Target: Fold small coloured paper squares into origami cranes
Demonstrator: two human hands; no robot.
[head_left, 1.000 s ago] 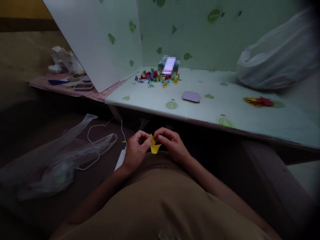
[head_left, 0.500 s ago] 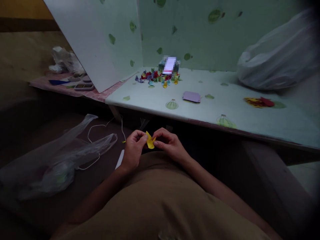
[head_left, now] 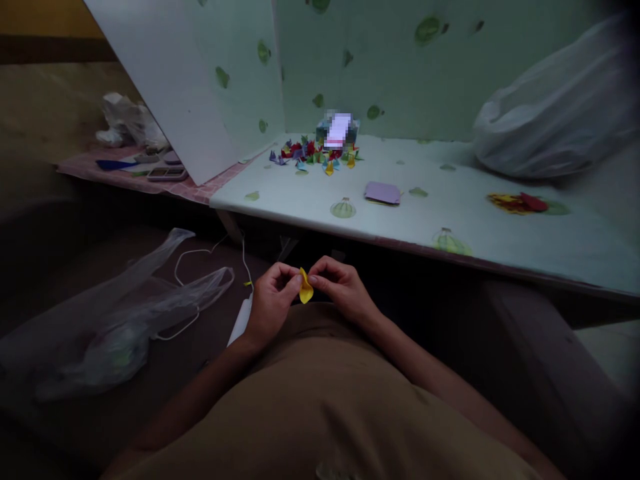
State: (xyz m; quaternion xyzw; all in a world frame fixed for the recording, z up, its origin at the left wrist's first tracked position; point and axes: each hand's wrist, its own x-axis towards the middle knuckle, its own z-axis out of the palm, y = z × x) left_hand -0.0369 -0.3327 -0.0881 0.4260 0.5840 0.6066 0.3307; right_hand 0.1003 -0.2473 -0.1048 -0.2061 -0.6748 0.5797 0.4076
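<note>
Clear plastic bag [head_left: 125,313] lies well left of the fingers. The left hand [head_left: 270,303] and right hand [head_left: 343,290] meet fingertip to fingertip, both pinching a small yellow folded paper [head_left: 305,287] that stands upright between them, equally near each. Beyond them runs the table edge [head_left: 350,235], nothing between.

Low table [head_left: 500,227] standing under a pale green leaf-print covering, a matching wall [head_left: 390,67] rising behind; dim floor [head_left: 75,267] lying in shadow.
</note>
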